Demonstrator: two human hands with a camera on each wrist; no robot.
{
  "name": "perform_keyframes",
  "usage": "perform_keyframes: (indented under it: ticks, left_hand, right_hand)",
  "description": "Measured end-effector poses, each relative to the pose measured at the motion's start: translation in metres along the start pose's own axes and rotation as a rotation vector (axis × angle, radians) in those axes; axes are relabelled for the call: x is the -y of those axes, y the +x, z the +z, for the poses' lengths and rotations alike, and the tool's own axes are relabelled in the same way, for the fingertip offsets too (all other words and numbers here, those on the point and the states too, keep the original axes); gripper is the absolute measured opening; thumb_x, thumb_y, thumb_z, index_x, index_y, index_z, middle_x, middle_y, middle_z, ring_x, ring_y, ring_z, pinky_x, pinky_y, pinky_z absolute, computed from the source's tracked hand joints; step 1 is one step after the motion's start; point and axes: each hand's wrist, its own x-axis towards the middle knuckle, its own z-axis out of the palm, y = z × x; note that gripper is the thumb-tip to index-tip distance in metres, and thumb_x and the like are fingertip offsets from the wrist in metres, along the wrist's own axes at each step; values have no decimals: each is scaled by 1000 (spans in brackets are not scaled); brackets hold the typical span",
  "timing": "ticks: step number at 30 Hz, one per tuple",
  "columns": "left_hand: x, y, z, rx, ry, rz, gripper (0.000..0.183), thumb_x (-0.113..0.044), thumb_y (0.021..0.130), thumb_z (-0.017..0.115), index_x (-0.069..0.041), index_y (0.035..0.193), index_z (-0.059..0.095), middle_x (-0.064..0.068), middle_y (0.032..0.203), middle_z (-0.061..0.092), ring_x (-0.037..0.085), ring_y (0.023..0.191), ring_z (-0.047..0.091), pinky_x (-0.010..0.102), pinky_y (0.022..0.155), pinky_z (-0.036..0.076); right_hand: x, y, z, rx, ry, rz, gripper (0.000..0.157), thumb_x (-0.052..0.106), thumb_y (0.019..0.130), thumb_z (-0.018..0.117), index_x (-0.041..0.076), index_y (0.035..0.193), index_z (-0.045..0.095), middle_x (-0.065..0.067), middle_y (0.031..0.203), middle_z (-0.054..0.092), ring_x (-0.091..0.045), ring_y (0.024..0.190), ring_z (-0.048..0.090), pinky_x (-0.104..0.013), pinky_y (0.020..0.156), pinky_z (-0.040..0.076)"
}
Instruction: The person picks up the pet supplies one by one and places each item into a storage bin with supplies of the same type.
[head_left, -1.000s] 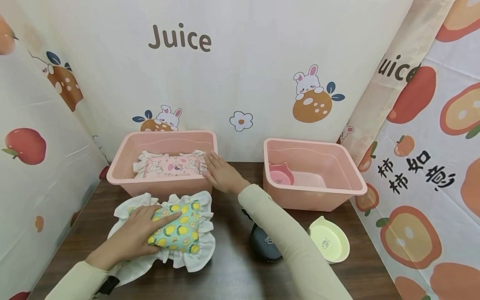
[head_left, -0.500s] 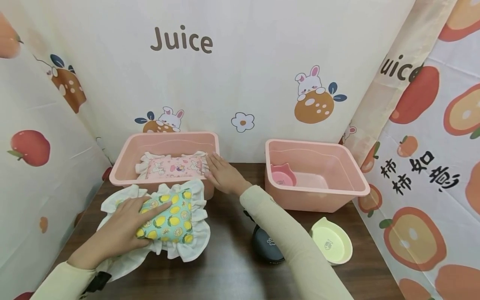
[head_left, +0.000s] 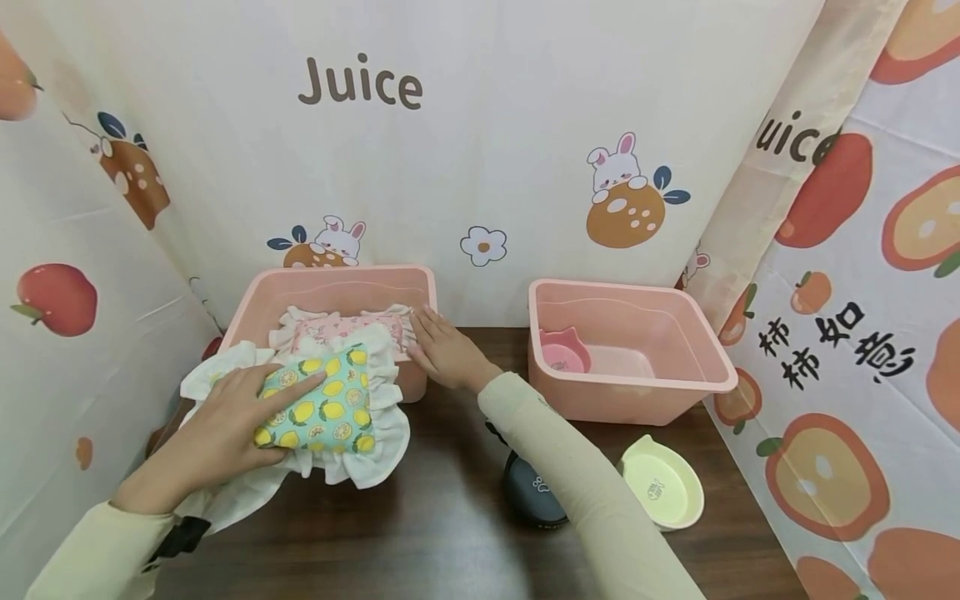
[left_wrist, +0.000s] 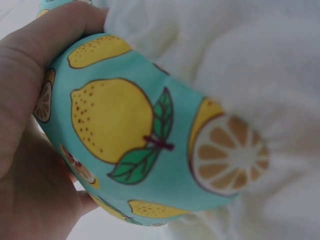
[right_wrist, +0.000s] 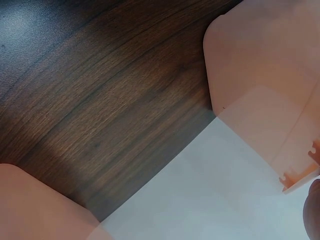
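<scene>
My left hand (head_left: 225,429) grips a small teal pillow (head_left: 322,408) with a lemon print and white ruffles. The pillow hangs tilted at the front of the left pink bin (head_left: 337,287), covering part of its front rim. Close up in the left wrist view, thumb and fingers hold the cushion's teal body (left_wrist: 150,125) from opposite sides. Inside that bin lies a pink ruffled pillow (head_left: 330,327), partly hidden. On the bin's right rim rests my right hand (head_left: 453,354), fingers straight. The right wrist view shows mostly the dark table (right_wrist: 110,90) and pink bin walls (right_wrist: 250,60).
A second pink bin (head_left: 622,400) stands to the right, with a pink cat-eared bowl (head_left: 564,352) inside. In front of it are a pale green bowl (head_left: 663,483) and a black bowl (head_left: 528,492), partly behind my right forearm. Printed curtains (head_left: 487,167) enclose the table.
My left hand has carried the lemon pillow up and to the left, from in front of the left bin to over its front rim. The right hand has stayed on the bin's rim.
</scene>
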Motion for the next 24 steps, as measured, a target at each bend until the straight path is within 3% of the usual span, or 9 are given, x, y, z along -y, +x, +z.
perform_keyframes:
  ticks: [12,18,24]
  left_hand:
    - [11,21,-25,-55,27,10,111,-19,51,94,-32,147,40,28,128,45,43,113,40,61,89,31]
    - [17,35,-36,-51,32,-16,112,-18,50,95,-31,146,41,27,126,46,43,113,39,63,91,30]
    - [26,50,-43,-73,43,15,111,-16,51,95,-29,146,41,28,124,48,43,112,41,63,91,30]
  right_hand:
    - [0,1,2,-4,-10,-8,60,33,104,35,-2,151,21,-18,156,23,-28,148,10,-34,119,9]
    - [-1,1,3,-5,-15,0,60,35,104,32,0,151,20,-16,157,22,-25,148,7,-32,119,7]
    - [-2,1,3,-6,-4,3,60,36,104,31,0,151,20,-15,158,21,-24,148,5,-32,119,7]
